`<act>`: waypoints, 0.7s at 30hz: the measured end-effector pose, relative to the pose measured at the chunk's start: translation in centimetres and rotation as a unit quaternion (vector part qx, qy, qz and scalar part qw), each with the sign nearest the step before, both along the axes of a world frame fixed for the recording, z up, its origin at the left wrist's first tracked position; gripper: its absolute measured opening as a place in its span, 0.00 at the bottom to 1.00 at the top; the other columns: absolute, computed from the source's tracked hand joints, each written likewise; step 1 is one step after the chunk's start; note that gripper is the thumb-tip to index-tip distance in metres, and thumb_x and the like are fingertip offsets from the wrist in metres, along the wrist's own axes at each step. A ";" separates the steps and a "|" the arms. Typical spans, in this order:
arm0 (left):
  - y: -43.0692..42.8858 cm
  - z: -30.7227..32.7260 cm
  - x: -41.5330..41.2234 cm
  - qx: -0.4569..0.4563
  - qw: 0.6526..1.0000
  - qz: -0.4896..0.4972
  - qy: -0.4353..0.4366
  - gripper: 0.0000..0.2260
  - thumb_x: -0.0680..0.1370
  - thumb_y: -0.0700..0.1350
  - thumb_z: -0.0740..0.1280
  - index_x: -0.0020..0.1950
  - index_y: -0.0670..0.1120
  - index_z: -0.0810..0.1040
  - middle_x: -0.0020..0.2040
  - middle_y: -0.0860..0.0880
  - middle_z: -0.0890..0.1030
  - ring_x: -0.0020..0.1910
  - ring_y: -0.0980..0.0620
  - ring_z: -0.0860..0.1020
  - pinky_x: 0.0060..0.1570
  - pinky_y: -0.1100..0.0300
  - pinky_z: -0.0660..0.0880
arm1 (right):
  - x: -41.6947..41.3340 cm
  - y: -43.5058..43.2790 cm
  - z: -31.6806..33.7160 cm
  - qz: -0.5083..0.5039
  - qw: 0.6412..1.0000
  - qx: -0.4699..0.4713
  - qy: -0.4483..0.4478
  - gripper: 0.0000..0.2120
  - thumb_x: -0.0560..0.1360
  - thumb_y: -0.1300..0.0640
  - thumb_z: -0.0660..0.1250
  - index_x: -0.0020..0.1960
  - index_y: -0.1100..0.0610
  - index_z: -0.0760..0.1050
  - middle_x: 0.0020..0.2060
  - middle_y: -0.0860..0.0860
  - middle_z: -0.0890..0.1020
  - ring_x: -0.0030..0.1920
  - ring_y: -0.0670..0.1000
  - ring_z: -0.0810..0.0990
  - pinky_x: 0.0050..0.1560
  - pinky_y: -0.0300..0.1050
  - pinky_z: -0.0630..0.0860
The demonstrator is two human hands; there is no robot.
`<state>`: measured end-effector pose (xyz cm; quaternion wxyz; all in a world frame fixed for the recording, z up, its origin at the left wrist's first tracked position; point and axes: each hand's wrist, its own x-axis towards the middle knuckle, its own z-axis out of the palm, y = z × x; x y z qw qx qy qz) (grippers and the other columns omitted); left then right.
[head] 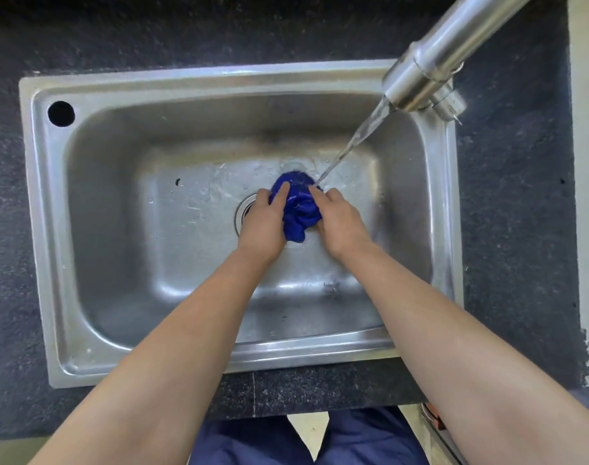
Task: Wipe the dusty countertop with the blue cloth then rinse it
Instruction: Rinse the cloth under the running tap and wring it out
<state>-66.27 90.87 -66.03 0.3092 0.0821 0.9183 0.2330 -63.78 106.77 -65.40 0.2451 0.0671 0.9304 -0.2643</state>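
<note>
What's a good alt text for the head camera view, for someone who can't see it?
A person's left hand and right hand hold a bunched blue cloth under a stream of water from a steel faucet, over the drain of a stainless steel sink. A dark speckled countertop surrounds the sink.

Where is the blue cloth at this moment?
In the head view the blue cloth is bunched between the left hand and right hand, mid-sink by the drain, with water from the tap landing on its far edge.
</note>
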 end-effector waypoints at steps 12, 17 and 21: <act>-0.6 3.4 -0.9 -0.011 0.993 0.115 0.021 0.20 0.76 0.49 0.68 0.67 0.47 0.73 0.61 0.42 0.73 0.56 0.41 0.77 0.53 0.52 0.73 | 0.9 1.7 3.0 -0.169 0.984 -0.032 -0.042 0.27 0.77 0.57 0.65 0.74 0.57 0.63 0.64 0.60 0.74 0.61 0.62 0.75 0.55 0.49 0.71; -1.8 3.5 -0.6 0.062 0.992 0.102 -0.028 0.21 0.78 0.39 0.64 0.71 0.46 0.71 0.67 0.43 0.74 0.64 0.42 0.74 0.61 0.54 0.71 | 0.9 1.1 2.9 0.011 1.000 0.004 -0.018 0.37 0.75 0.61 0.64 0.80 0.51 0.53 0.75 0.56 0.61 0.65 0.63 0.72 0.62 0.53 0.73; -1.4 3.3 -0.1 0.050 0.993 0.064 -0.081 0.26 0.78 0.37 0.63 0.76 0.43 0.65 0.73 0.43 0.71 0.71 0.43 0.69 0.65 0.57 0.66 | 0.8 -0.6 1.5 0.086 0.992 0.060 -0.069 0.40 0.77 0.62 0.64 0.81 0.54 0.45 0.80 0.56 0.51 0.65 0.64 0.68 0.62 0.53 0.72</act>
